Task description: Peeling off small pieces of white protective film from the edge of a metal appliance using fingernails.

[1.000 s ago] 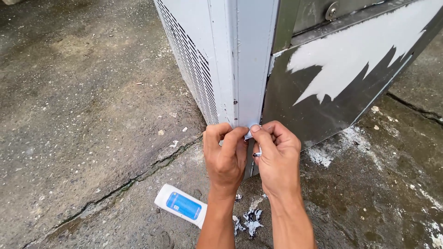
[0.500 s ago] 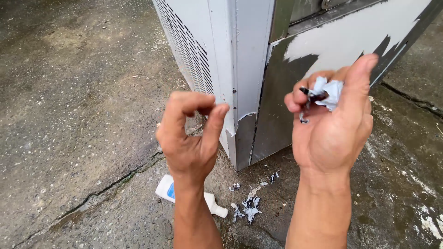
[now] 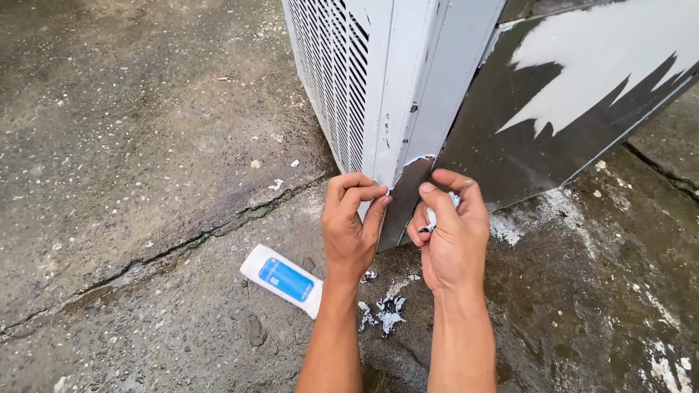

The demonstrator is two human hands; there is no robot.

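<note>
Left hand [image 3: 351, 229]: grip narrow, thumb and forefinger pinched on the torn lower edge of the white protective film [image 3: 393, 109] at the cabinet's corner post; the rest of the fingers curl in.

Right hand [image 3: 450, 233]: grip closed round a small crumpled scrap of peeled film [image 3: 435, 217], white showing between fingers and palm; fingertips rest near the bare dark metal just beside the left hand.

Film: white, intact up the corner post, ending in a ragged tear low down. Below the tear, a bared dark strip [image 3: 399, 207] runs to the ground.

Side panel [image 3: 510, 138]: dark metal, tilted; a jagged white patch of film [image 3: 590, 65] remains across its upper part.

Cabinet [image 3: 328, 80]: light grey, louvred grille on the left face, standing on the ground.

Ground [image 3: 124, 145]: rough wet concrete, a crack running across it. Film scraps [image 3: 384, 311] lie between the forearms; white flecks lie by the panel's foot.

Tube [image 3: 284, 280]: white with a blue label, lying flat left of the left forearm, apart from both hands.

Handling note, as a judgement: the film tears in shreds, so a pinch close to the tear line and a slow, low pull along the metal should lift longer strips; the right hand would do better emptied first.
</note>
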